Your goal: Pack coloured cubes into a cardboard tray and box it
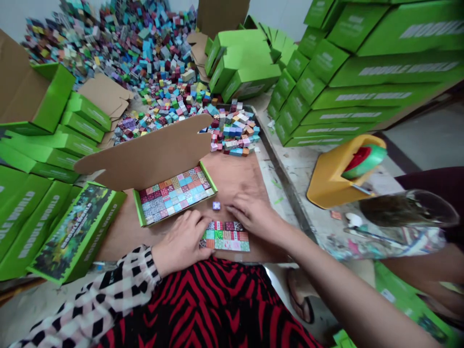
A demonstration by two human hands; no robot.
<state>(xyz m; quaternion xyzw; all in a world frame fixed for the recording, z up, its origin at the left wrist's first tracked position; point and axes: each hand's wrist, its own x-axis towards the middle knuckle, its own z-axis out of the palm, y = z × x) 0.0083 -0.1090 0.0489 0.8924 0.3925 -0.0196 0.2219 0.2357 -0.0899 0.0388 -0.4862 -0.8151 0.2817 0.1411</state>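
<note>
A small block of patterned cubes (225,236), laid out in tidy rows, was seen on the brown counter (232,176) just in front of the person's lap. The left hand (180,241) was pressed flat against the block's left edge, fingers half curled and closed on nothing. The right hand (253,215) was laid over the block's upper right corner with fingers spread and extended, touching the cubes but gripping none. A single purple cube (216,205) was left apart, just above the block and between it and the open green box (176,195).

That box, its cardboard flap raised behind it, was already filled with a layer of cubes packed edge to edge. A printed lid (77,230) lay to its left, and a loose heap of cubes (234,130) was piled further back on the counter.

The step in hand was judged to be the squaring up of the block. It would best be done with even pressure from both sides, so that the rows are closed up without any cube being tipped or pushed out of line. The palms should be kept low and flat against the counter; pressure from above could cause the middle to buckle. The stray purple cube would need to be kept clear of the fingers.

Stacks of closed green boxes (348,92) and a yellow tape dispenser (342,174) stood to the right, well apart from the hands.
</note>
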